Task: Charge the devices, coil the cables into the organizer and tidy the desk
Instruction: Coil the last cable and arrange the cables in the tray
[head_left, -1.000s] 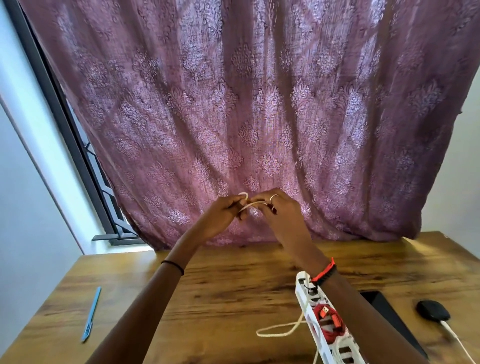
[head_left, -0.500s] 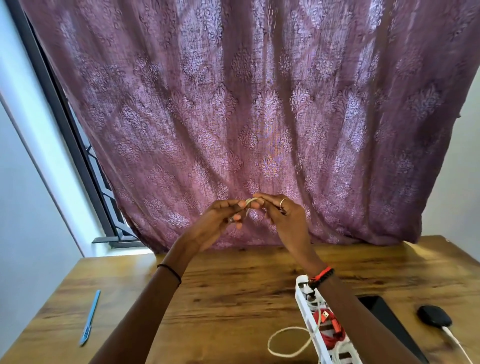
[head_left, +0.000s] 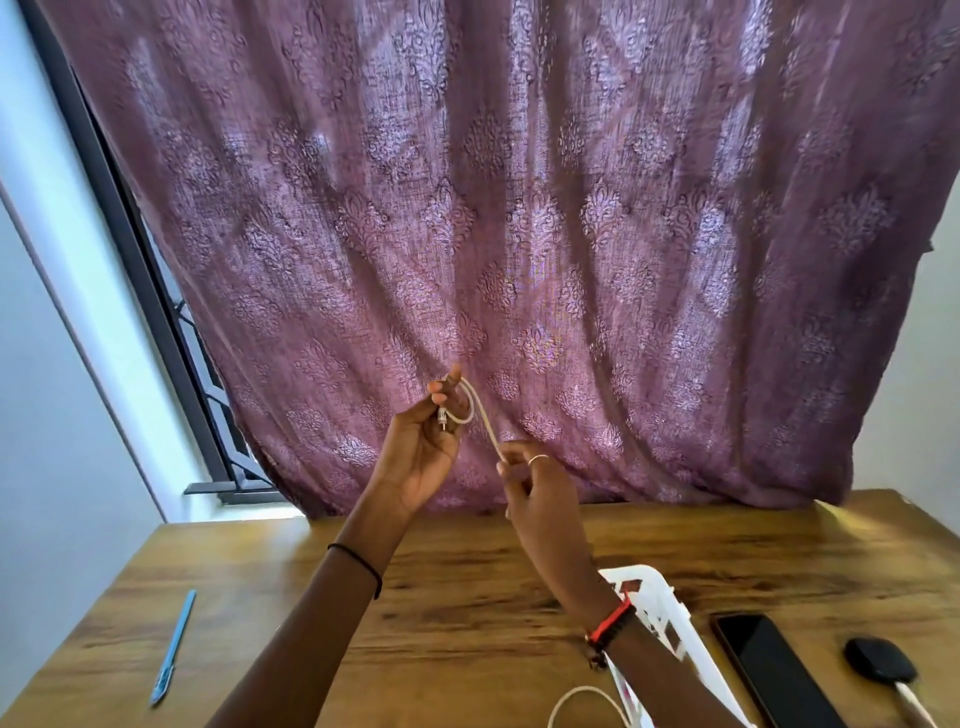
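Observation:
I hold a white cable (head_left: 480, 413) up in front of the curtain with both hands. My left hand (head_left: 421, 452) pinches its plug end and a small loop around the fingers. My right hand (head_left: 540, 499), lower and to the right, grips the cable a short way along. The rest of the cable drops behind my right arm and shows again as a loop (head_left: 582, 701) on the desk. A white slotted organizer (head_left: 665, 618) lies under my right forearm, partly hidden. A black phone (head_left: 769, 670) lies flat to its right.
The wooden desk (head_left: 467, 597) runs up to a purple curtain (head_left: 519, 234). A blue pen (head_left: 174, 647) lies near the left edge. A black charger plug (head_left: 878, 667) with a white lead sits at the far right. A window frame (head_left: 156, 312) stands on the left.
My hands have moved apart: the left rose slightly with a loop, the right dropped down and right, drawing the cable out. The view has tilted down a little.

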